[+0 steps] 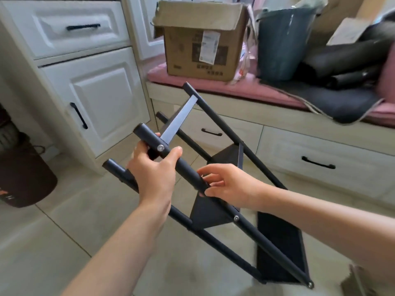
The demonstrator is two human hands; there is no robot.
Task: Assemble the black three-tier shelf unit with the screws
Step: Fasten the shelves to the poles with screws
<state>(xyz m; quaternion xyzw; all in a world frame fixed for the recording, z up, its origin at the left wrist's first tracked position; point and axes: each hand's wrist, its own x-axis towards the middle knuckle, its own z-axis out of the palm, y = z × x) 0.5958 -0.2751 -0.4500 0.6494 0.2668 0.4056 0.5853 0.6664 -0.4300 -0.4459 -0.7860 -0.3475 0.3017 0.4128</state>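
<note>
We hold the shelf unit [215, 212] tilted above the tiled floor [64, 242], its four black poles slanting from upper left down to lower right, its far end near the floor. Our left hand [154, 174] wraps the nearest pole [188, 169] just beside a silver screw [160, 148], fingers and thumb curled round it. Our right hand [226, 184] pinches the same pole a little lower, fingertips touching it, fingers loosely bent. Two more screws [236, 218] sit further down this pole. Behind, a cardboard box [201, 41] and a dark bucket [282, 43] stand on a pink cushion [213, 86]; white cabinets [85, 82] stand at left.
</note>
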